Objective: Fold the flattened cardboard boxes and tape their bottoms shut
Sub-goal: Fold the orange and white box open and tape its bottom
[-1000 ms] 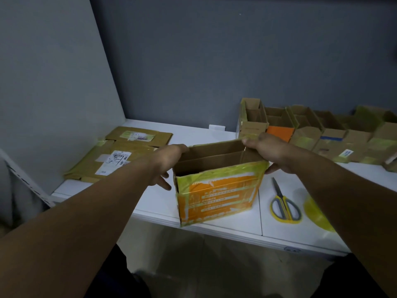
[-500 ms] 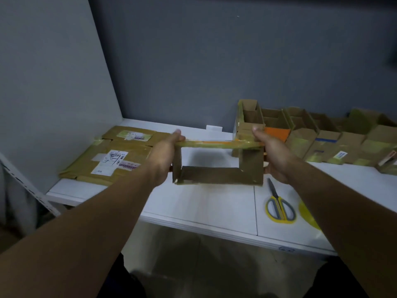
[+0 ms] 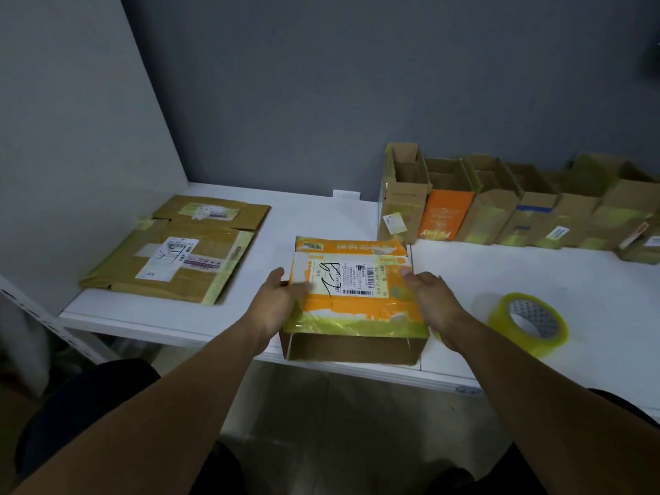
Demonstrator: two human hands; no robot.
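At the near edge of the white table [image 3: 518, 276] lies the orange-and-yellow cardboard box wrapped in yellowish tape [image 3: 351, 298], erected into a rectangular tube and resting on one side. Its open brown end faces the person and slightly overhangs the table edge. A white shipping label [image 3: 348, 278] with barcodes and a black handwritten mark covers the upward face.

The left hand [image 3: 280, 303] is pressed flat against the left side of the box, fingers extended and held together, thumb resting on the upper face beside the label. The right hand [image 3: 434, 301] is placed against the right side of the box, fingers extended along the wall; whether they are spread cannot be told, as the hand hides them.

To the right of the box, apart from it, stands a roll of clear yellowish packing tape [image 3: 528, 323]. To the left of the box, well apart, lies a stack of flattened brown cardboard boxes with white labels [image 3: 178, 251]. Behind the box to the right, a row of assembled brown cardboard boxes with open tops [image 3: 500, 205] stands against the grey wall [image 3: 321, 83].
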